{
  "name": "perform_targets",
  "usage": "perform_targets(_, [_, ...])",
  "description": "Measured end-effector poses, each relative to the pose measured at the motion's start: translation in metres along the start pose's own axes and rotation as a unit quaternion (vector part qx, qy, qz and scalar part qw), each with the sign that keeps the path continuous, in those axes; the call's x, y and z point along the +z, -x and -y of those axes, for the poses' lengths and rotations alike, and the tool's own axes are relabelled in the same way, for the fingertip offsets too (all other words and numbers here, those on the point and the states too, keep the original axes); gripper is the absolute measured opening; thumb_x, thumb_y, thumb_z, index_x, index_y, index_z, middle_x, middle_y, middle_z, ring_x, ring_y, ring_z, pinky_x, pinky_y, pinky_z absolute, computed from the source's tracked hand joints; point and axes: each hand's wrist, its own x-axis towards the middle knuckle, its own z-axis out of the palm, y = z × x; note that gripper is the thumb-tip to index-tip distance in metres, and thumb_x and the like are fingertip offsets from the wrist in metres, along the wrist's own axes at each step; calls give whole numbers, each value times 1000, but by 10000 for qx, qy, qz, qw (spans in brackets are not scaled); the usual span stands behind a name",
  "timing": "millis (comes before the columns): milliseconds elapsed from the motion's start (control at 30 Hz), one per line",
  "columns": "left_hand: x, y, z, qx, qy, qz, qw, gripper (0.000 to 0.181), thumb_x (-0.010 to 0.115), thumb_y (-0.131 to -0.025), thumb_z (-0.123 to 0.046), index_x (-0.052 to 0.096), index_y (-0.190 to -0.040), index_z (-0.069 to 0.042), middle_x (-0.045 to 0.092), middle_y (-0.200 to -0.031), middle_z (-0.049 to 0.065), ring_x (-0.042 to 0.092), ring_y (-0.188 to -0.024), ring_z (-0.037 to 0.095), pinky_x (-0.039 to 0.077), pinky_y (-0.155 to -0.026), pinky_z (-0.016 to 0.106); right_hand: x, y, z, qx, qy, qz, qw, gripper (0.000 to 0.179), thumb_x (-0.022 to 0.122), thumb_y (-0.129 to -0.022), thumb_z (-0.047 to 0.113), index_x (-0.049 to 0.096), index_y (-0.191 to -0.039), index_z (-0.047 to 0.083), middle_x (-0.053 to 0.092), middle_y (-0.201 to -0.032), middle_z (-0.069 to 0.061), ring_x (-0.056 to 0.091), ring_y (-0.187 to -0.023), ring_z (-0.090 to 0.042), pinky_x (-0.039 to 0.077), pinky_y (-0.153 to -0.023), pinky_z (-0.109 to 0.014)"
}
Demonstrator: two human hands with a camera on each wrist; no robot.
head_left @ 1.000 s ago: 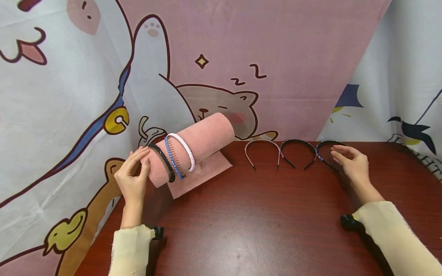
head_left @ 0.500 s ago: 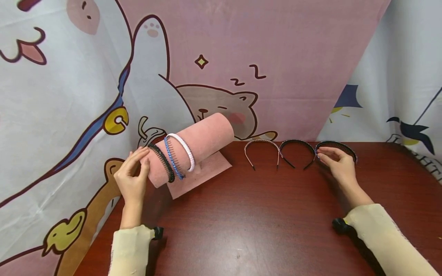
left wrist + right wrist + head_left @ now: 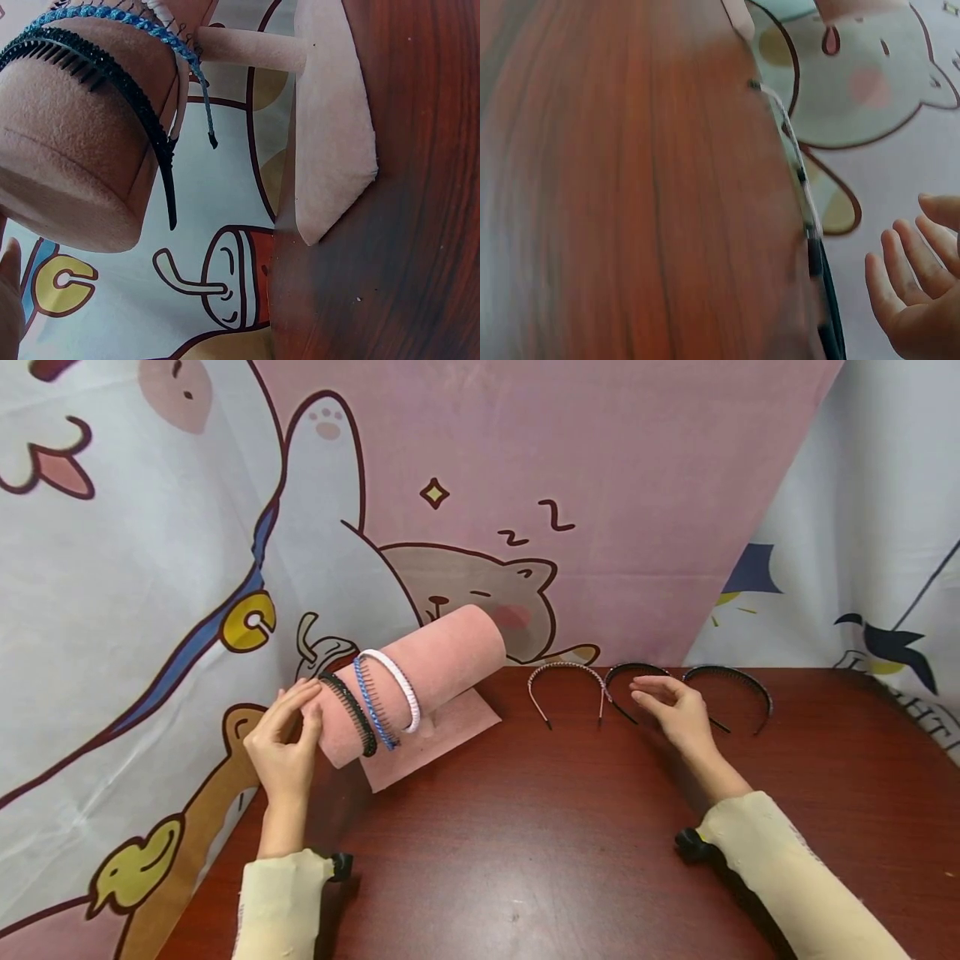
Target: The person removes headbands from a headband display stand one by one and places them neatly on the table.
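My left hand (image 3: 281, 739) rests its fingertips at the near end of a pink padded roll (image 3: 450, 652) on a stand. Around the roll sit a black toothed headband (image 3: 351, 710), a blue braided headband (image 3: 367, 689) and a white headband (image 3: 405, 681). With relaxed, slightly bent fingers and nothing held, my right hand (image 3: 678, 714) hovers over the table, overlapping a black headband (image 3: 637, 667). To its left lies a pale pink beaded headband (image 3: 564, 665), to its right a dark toothed headband (image 3: 763, 689). The right wrist view shows the hand's loosely spread fingers (image 3: 900, 262).
The stand's flat pink base (image 3: 330, 150) joins the roll by a short stem (image 3: 255, 49). Beneath everything is a reddish-brown wooden table (image 3: 525, 852). A cartoon-printed cloth (image 3: 637, 485) hangs behind and along the left side.
My right hand has moved left from the rightmost headband to over the middle black one, uncovering the rightmost. The left hand stays at the roll's end.
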Motion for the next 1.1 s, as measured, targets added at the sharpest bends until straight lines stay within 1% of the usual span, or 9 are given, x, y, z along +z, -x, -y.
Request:
perform_targets(133, [-1,0,-1,-4,-23,10,10000,16,71,-84,3,76,-98,7,74,-99,27,69,-106,2,44,-111,27,22,-1,12,-134,23,186,9997,38,68,-95,20,64,-125,-3,76,-111,-6,63,-92,14,48,-80,-5])
perform_targets(200, [-1,0,-1,-7,-24,14,10000,16,71,-83,3,76,-97,8,74,-99,27,69,-106,1,44,-111,26,31,3,29,-201,28,293,9994,36,67,-95,15,64,-124,-5,72,-116,-22,62,-91,13,47,-80,-4])
perform_targets(267, [-1,0,-1,-6,-15,13,10000,16,71,-83,3,76,-97,8,74,-99,28,69,-106,2,44,-111,26,39,8,47,-240,24,413,9989,34,66,-95,11,64,-124,-7,68,-119,-30,62,-90,11,46,-79,-5])
perform_targets(367, [-1,-1,-1,3,-11,2,10000,16,71,-83,3,76,-97,8,74,-99,28,70,-106,3,44,-110,26,50,13,70,-283,9,590,9979,32,66,-94,7,64,-122,-9,67,-119,-31,65,-93,2,46,-76,-7])
perform_targets(467, [-1,-1,-1,13,-10,-11,10000,16,71,-84,2,76,-97,7,74,-99,27,70,-106,3,44,-110,26,64,9,65,-359,-101,683,9970,32,68,-93,8,65,-121,-6,69,-119,-27,67,-97,-5,47,-78,-9])
perform_targets(633, [0,0,-1,-4,-18,-13,10000,16,71,-84,2,77,-98,6,74,-99,27,70,-106,2,44,-110,25,88,2,55,-470,-290,830,9950,31,71,-92,14,68,-120,0,72,-117,-20,65,-96,1,48,-83,-10])
perform_targets(800, [-1,0,-1,-15,-18,-7,10000,16,70,-84,3,76,-98,7,74,-100,27,70,-106,3,44,-111,26,109,4,62,-576,-454,1006,9922,30,72,-91,16,69,-118,3,73,-116,-17,66,-92,3,50,-81,-13])
perform_targets(1033, [-1,0,-3,-25,-11,-8,10000,16,71,-84,3,76,-98,7,74,-100,27,71,-106,6,45,-111,33,139,12,82,-724,-530,1162,9892,27,73,-90,15,70,-115,7,75,-111,-12,71,-96,-15,55,-82,-25])
perform_targets(1100, [-1,-1,-3,-12,4,-7,10000,16,70,-83,3,76,-97,7,74,-99,27,71,-106,7,45,-111,33,148,14,88,-793,-613,1215,9875,27,73,-89,13,70,-115,5,75,-110,-13,72,-96,-21,56,-82,-30])
